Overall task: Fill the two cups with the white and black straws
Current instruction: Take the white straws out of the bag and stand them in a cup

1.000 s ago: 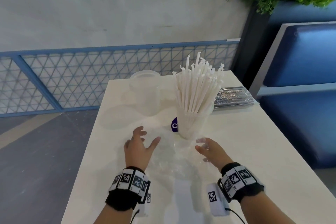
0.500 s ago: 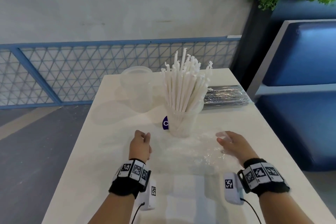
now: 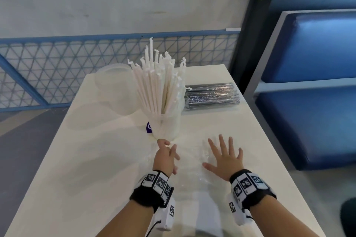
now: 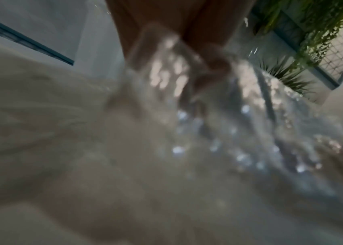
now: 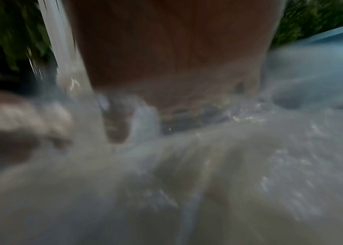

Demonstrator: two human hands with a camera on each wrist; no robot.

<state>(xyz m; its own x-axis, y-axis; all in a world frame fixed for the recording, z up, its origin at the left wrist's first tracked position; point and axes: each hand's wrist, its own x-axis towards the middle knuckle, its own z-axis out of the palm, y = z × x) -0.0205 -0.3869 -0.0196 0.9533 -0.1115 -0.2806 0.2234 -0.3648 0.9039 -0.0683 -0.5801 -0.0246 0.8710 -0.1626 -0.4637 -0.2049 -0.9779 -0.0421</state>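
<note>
Clearly the white straws [image 3: 159, 86] are already standing in a cup [image 3: 165, 128] just beyond the left hand [image 3: 166, 157], nearly touching its fingertips. What is left to load is the pack of black straws [image 3: 212, 95], lying flat well beyond the right hand [image 3: 224, 159] and just right of the filled cup. A second cup [image 3: 115, 87], clear and with nothing in it, stands beyond and left of the left hand, partly behind the white bundle.

Both hands lie on a crumpled clear plastic wrapper [image 3: 192, 159] spread on the worktop [image 3: 96, 159]. The right hand is flat with fingers splayed, pressing the film and gripping nothing. The left has its fingers loosely bent at the wrapper's edge; whether it pinches the film I cannot tell, and the wrist views are too blurred to settle it.

The black straws should be light and stiff but slippery in their glossy wrap, likely to fan out or slide if taken by one end. A grip round the middle of the pack seems safest. The empty cup looks thin and light, so it may tip or skate when straws go in; steadying it with the other hand would help.

In the way: the loose wrapper under both hands, and the tall white bundle, which stands between the pack and the empty cup and could be knocked over by a reaching arm.
</note>
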